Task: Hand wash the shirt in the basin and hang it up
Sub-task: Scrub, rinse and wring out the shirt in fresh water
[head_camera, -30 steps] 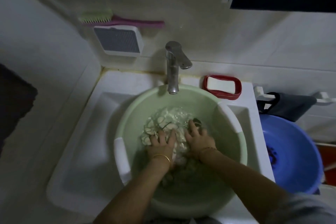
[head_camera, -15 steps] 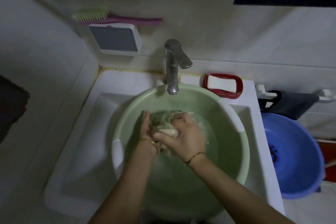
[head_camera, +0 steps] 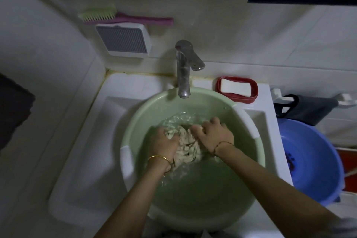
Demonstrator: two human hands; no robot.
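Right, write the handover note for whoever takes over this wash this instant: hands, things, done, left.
Left hand: grips the bunched shirt on its left side, in the water.
Right hand: grips the shirt on its right side, fingers curled over it.
Things: the shirt is in the basin, which sits in the sink under the tap. No water runs from the tap. Soap lies in the dish at the sink's back right.
Done: the shirt is soaked and in the water.
Left: finish scrubbing, rinse, wring, hang up.
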